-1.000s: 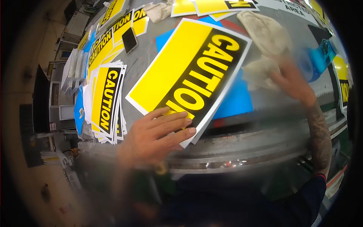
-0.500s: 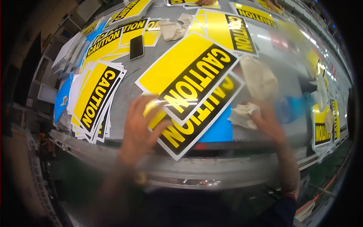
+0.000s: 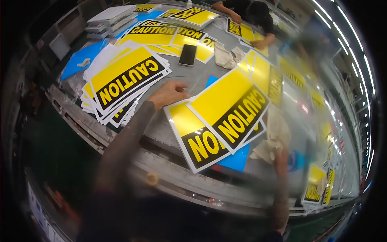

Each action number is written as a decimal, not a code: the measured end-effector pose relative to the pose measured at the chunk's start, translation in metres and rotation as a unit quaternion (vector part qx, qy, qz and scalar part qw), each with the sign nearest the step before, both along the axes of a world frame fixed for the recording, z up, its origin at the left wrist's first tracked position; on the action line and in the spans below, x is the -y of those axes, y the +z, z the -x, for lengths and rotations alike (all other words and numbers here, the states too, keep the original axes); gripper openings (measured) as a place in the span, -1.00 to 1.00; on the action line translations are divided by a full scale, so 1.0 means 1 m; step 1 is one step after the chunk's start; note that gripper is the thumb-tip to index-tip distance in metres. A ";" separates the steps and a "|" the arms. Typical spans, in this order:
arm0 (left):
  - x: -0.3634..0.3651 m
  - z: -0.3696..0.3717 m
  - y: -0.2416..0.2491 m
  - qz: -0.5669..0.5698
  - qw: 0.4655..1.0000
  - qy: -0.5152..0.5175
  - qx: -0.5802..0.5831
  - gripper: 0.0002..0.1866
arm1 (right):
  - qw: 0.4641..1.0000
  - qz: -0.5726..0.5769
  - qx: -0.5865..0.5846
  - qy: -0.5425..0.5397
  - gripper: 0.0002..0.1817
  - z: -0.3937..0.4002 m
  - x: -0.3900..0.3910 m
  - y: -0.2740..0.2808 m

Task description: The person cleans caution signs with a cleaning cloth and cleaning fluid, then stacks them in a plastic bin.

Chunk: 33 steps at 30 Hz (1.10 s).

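Two yellow-and-black caution signs overlap in front of me, the upper sign (image 3: pixel 229 107) lying askew across the lower sign (image 3: pixel 187 125). A blue sheet (image 3: pixel 238 159) shows from beneath them. My left hand (image 3: pixel 171 93) is just off their upper left side, fingers loosely extended and holding nothing. To the right of the signs, my right hand (image 3: pixel 281 157), smeared by motion, grips a cream cloth (image 3: pixel 264 151). Another pale cloth (image 3: pixel 278 125) lies just beyond it. On my left is a stack of caution signs (image 3: pixel 125 76) with uneven edges.
A black phone (image 3: pixel 188 55) and a crumpled cloth (image 3: pixel 226 55) lie farther back among more caution signs (image 3: pixel 153 34). Across the table another person (image 3: pixel 258 16) handles signs. Wrapped signs (image 3: pixel 316 183) stand at the right. The table's metal edge (image 3: pixel 181 189) runs along my side.
The view has swung to the right. My left hand has come off the signs to their upper left. The two signs now lie fanned at different angles. My right hand stays at the cloth.
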<state>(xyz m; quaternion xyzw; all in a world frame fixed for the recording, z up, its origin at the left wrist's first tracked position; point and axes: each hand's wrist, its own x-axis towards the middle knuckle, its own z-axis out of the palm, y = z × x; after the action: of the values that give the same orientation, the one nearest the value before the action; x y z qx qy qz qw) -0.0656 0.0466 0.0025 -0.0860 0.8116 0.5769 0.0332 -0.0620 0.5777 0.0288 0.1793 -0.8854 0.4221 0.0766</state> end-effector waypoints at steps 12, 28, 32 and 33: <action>0.002 0.027 0.009 0.081 0.993 -0.086 0.009 -0.48 | 0.996 -0.085 0.000 -0.021 -0.75 0.034 0.055 0.058; -0.008 -0.042 0.073 -0.376 0.894 -0.147 -0.193 -0.20 | 0.950 -0.267 -0.078 0.141 0.34 -0.014 0.283 0.089; -0.005 -0.047 0.079 -0.387 0.896 -0.119 -0.184 -0.21 | 0.952 -0.257 -0.035 0.163 0.36 -0.010 0.284 0.097; -0.006 -0.046 0.078 -0.387 0.895 -0.118 -0.187 -0.21 | 0.951 -0.256 -0.033 0.170 0.36 -0.010 0.282 0.098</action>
<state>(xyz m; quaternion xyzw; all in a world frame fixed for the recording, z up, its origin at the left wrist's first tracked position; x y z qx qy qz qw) -0.0195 0.0528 0.0803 0.1397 0.5197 0.8426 -0.0208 -0.0521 0.2953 0.1266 0.3541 -0.9173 0.1815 -0.0157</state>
